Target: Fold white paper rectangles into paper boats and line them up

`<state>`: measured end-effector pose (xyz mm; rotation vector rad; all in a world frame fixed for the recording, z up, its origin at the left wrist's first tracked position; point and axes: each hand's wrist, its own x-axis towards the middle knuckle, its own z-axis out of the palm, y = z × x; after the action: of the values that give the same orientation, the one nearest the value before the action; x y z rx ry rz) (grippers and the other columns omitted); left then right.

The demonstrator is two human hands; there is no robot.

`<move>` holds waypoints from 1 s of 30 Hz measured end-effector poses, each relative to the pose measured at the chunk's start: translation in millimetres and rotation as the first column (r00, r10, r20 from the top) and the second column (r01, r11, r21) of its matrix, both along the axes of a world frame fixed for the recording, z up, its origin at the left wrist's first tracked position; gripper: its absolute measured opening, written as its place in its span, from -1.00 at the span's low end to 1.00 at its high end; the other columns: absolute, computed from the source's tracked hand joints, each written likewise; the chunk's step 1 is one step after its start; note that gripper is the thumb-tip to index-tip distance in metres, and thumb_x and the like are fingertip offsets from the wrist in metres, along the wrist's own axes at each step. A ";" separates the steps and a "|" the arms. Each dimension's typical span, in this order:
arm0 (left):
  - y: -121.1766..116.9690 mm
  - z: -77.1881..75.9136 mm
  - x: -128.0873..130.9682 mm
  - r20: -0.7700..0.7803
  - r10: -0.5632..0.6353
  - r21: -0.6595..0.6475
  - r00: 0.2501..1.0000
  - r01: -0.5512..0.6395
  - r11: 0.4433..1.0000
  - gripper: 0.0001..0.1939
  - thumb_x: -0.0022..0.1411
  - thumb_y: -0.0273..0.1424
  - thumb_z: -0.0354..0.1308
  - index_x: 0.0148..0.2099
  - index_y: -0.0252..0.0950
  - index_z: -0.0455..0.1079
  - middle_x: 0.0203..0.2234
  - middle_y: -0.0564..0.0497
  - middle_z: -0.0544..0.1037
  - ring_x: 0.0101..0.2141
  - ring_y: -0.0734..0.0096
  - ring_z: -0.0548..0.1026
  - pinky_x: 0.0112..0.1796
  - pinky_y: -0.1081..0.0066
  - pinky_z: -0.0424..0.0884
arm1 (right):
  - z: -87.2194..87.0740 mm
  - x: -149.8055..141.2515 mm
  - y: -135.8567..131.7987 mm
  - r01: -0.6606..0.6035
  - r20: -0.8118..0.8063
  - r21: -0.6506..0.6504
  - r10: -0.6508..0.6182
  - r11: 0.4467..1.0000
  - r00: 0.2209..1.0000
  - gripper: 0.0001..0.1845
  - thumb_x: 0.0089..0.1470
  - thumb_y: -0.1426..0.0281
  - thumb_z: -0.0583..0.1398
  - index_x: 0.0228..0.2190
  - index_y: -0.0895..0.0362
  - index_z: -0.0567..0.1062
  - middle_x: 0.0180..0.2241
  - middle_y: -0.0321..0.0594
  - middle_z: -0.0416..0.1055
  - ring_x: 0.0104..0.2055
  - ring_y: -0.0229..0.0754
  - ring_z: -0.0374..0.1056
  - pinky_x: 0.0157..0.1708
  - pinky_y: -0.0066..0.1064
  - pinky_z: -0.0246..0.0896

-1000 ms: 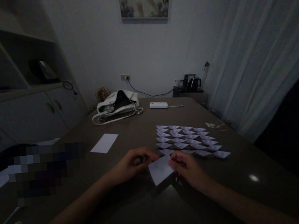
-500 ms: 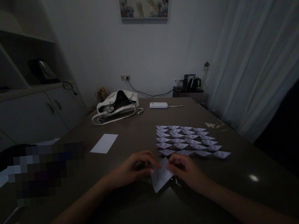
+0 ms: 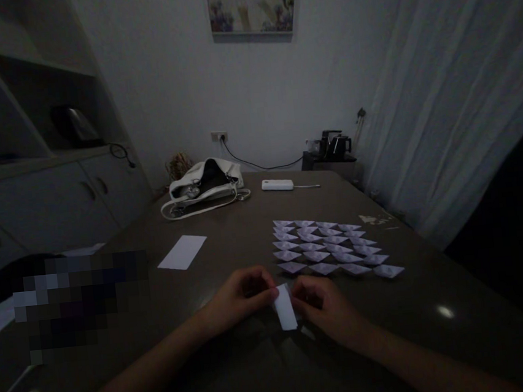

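Observation:
A small folded piece of white paper (image 3: 286,310) is held up between my two hands, narrow and upright just above the table. My left hand (image 3: 245,293) pinches its upper left edge between thumb and fingers. On the other side, my right hand (image 3: 325,304) has its fingertips closed at the paper's upper right edge. Just beyond my hands stand several folded paper boats (image 3: 324,268) in close rows. To the left lies a flat white sheet of paper (image 3: 182,252).
A white handbag (image 3: 207,186) and a white power bank (image 3: 278,184) with a short cable lie at the far end of the dark table (image 3: 229,242). At the left edge is a blurred-out patch beside white papers. A black kettle (image 3: 339,146) stands beyond the table.
The paper between my hands has turned and now looks narrower, a slim strip instead of a wider square. My left fingers have closed on its upper edge.

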<state>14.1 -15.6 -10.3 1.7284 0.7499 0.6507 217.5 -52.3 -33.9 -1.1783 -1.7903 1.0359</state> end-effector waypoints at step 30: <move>2.7 -11.5 6.9 0.023 0.105 -0.036 0.994 -0.104 0.994 -0.74 0.13 -0.25 0.23 -0.37 -0.39 0.41 -0.49 0.01 0.51 -0.43 0.43 0.45 -0.39 0.46 0.33 | -0.8 -2.5 2.9 -0.057 -0.172 -0.109 0.037 0.992 0.984 -0.79 0.01 0.32 0.25 -0.53 0.18 0.41 -0.58 -0.33 0.32 -0.56 -0.35 0.21 -0.58 -0.53 0.05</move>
<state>21.0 -12.9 -21.8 1.6552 0.8340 0.7254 215.0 -49.4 -34.7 -1.0844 -1.6518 1.2417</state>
